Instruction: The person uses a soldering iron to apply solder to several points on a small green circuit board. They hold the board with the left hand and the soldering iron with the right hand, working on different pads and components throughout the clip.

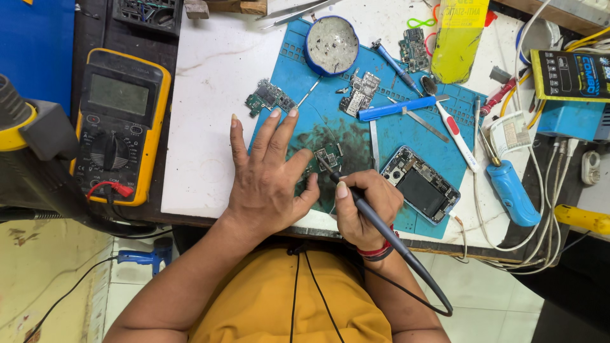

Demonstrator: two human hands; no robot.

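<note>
Circuit board [328, 155], small and green, on the stained middle of the blue work mat [406, 130] | left hand [267, 181] flat beside it, fingers spread, thumb near board | right hand [365, 209] fingers clamped on black soldering iron [375, 219], tip touching board | opened phone [421, 185] just right | yellow multimeter [119, 124] well left.

Head cam, close, looks straight down on blue mat [406, 136].

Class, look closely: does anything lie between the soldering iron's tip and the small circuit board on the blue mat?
Nothing visible does. The right hand holds the soldering iron with its tip at the small circuit board; the left hand rests beside the board.
</note>
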